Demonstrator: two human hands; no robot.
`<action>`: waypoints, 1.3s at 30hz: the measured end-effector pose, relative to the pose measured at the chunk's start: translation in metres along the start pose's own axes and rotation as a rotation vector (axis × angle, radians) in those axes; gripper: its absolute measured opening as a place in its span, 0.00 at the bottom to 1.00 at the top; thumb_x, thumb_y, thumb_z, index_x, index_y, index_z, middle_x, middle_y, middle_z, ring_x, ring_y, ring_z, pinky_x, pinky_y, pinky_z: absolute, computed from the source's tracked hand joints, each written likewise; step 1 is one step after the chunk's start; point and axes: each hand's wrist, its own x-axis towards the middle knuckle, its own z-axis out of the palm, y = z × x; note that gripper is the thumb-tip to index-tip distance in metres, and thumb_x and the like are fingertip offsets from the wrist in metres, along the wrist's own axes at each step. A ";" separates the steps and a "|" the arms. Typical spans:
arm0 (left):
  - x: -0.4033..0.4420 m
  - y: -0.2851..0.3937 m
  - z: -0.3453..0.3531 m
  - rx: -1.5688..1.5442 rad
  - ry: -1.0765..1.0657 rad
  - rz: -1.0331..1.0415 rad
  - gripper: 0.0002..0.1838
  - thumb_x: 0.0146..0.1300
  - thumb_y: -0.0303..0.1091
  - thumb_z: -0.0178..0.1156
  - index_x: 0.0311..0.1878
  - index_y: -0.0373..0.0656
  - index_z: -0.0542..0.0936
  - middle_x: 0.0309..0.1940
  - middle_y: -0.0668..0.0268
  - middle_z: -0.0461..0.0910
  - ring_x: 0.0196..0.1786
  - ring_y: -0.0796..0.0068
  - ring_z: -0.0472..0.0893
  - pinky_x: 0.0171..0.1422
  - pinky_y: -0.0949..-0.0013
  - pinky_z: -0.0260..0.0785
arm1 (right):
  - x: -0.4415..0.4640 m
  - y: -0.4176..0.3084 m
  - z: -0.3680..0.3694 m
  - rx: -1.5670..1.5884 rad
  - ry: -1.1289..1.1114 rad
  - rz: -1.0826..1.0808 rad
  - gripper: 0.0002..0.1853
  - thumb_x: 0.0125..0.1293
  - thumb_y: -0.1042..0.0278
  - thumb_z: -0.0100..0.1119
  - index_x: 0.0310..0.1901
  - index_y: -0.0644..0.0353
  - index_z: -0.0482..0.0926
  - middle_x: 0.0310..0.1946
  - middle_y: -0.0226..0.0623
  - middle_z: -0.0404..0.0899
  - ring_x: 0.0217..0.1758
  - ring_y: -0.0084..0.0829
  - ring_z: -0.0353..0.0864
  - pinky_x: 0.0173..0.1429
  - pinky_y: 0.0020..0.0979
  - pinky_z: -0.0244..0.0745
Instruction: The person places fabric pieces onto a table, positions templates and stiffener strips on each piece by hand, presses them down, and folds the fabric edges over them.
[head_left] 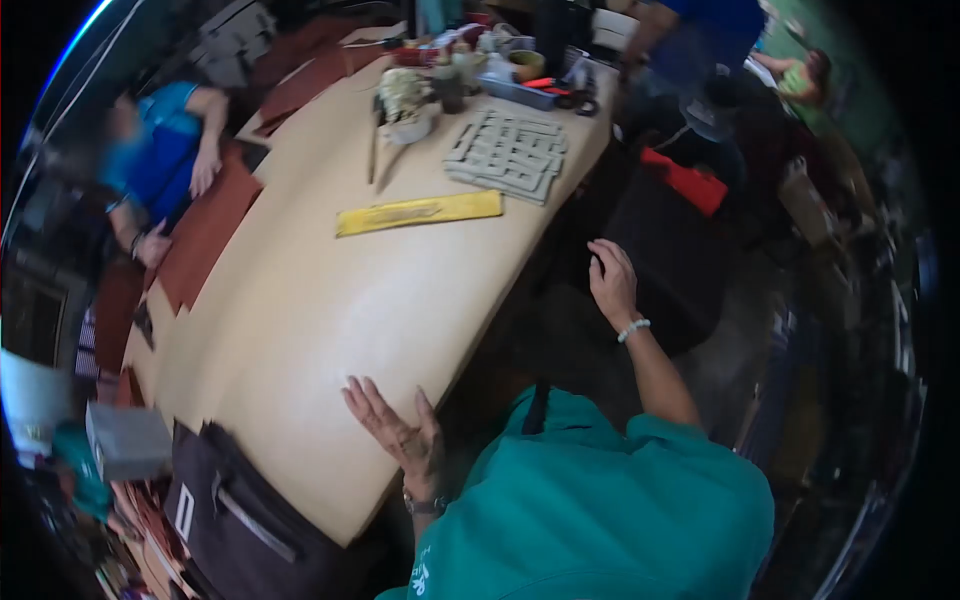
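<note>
My left hand (398, 432) is over the near edge of the pale table (330, 310), fingers stretched and holding nothing. Whether its fingertips touch the tabletop I cannot tell. Off the table's right side, my right hand (613, 282) hangs in the air with loosely bent fingers and nothing in them. Beyond that hand is a dark covered surface (670, 260). A yellow bar (420, 213) lies flat farther up the table. Behind it rests a grey slotted panel (508, 152). A dark bag-like piece with a light strap (240, 510) lies at the table's near left corner.
At the far end stand a pot of glue-like pale stuff (407, 105), a stick (375, 150) and a blue tray (515, 92) with tools. Across the table, a person (160, 150) handles brown sheets (210, 230). Another person (690, 40) stands at the back right, near red material (685, 181).
</note>
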 end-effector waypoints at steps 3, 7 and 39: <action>0.004 -0.001 0.012 0.015 -0.082 -0.037 0.36 0.61 0.28 0.56 0.70 0.38 0.52 0.71 0.50 0.49 0.74 0.49 0.46 0.74 0.50 0.40 | 0.030 0.036 0.008 -0.082 -0.005 0.091 0.10 0.59 0.74 0.54 0.42 0.62 0.78 0.46 0.43 0.76 0.51 0.42 0.75 0.57 0.38 0.70; 0.007 -0.001 0.020 0.095 -0.119 -0.127 0.35 0.60 0.29 0.56 0.69 0.36 0.54 0.69 0.47 0.52 0.72 0.43 0.48 0.72 0.48 0.44 | 0.083 0.099 0.032 -0.173 -0.001 0.335 0.12 0.60 0.68 0.55 0.44 0.62 0.77 0.48 0.44 0.75 0.52 0.45 0.74 0.57 0.41 0.69; 0.010 0.003 0.027 0.273 -0.238 -0.187 0.29 0.67 0.37 0.48 0.68 0.35 0.57 0.68 0.50 0.55 0.72 0.48 0.50 0.73 0.51 0.44 | 0.177 0.224 0.087 0.221 -0.094 1.158 0.26 0.51 0.57 0.68 0.48 0.66 0.77 0.52 0.52 0.75 0.56 0.47 0.74 0.59 0.45 0.68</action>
